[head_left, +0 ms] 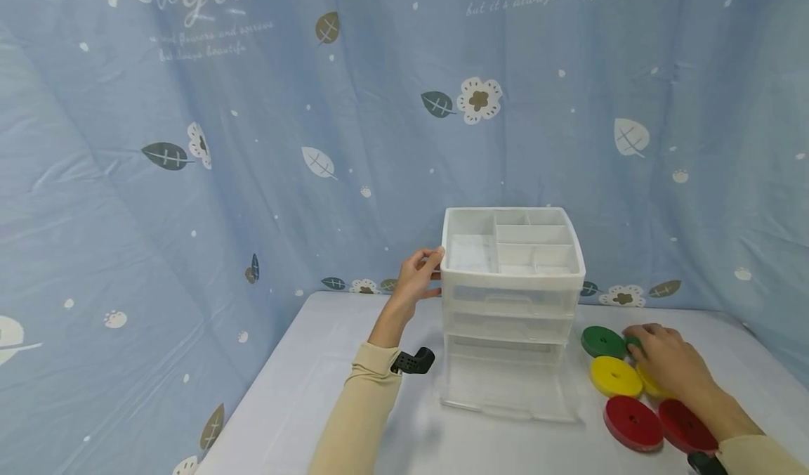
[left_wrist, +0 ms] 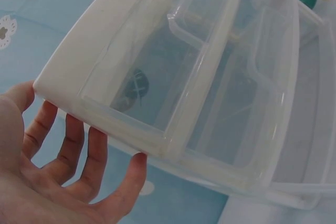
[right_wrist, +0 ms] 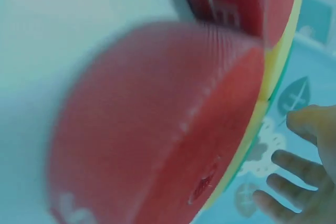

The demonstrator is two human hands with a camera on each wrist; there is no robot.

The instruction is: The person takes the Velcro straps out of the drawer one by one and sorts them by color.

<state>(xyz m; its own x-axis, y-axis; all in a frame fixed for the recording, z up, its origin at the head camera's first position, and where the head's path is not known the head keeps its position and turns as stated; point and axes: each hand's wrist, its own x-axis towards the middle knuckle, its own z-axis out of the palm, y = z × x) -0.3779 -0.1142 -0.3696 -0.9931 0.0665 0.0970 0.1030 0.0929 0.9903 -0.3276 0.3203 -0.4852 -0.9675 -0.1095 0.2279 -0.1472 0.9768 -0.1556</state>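
Note:
A white drawer unit (head_left: 513,278) with a compartmented top stands on the table, its clear bottom drawer (head_left: 512,398) pulled out. My left hand (head_left: 413,278) touches the unit's left side near the top, thumb at the corner and fingers spread along the edge in the left wrist view. My right hand (head_left: 673,359) reaches over the far right disc-shaped rolls, partly covering a green roll (head_left: 633,346) and a yellow roll (head_left: 653,384). In the right wrist view its fingers are spread apart, beyond a red roll (right_wrist: 152,119). Whether it touches the green roll is unclear.
Beside the drawer unit lie another green roll (head_left: 602,341), another yellow roll (head_left: 616,376) and two red rolls, one nearer the unit (head_left: 633,423). A blue patterned curtain (head_left: 379,109) hangs behind and around the white table (head_left: 303,391).

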